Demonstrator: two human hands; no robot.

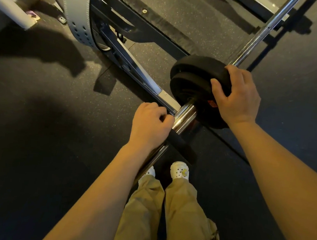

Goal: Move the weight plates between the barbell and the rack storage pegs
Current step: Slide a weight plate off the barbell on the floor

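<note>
We take the long chromed steel barbell [263, 31] as our landmark; it runs from the upper right down toward us, its thick polished sleeve [185, 117] nearest. Beyond and to the left of it stands the black steel rack frame [136, 21], with a grey perforated lifting belt [76, 15] hanging from it further left. No storage peg shows itself plainly here.

On the barbell's sleeve sit the black rubber-coated weight plates [195, 73], at least two, pressed together against the collar. Our right hand [237, 96] curls its fingers over the upper rim of the near plate, thumb on the face, so it holds that plate. Our left hand [151, 125] wraps the sleeve just our side of the plates, fingers closed round the steel.

We judge the step to be sliding the near plate off. To do it well we should keep the left hand bracing the sleeve so the bar does not roll, draw the plate straight along the sleeve without tilting it, and clear the left hand from its path before the plate reaches it.
</note>
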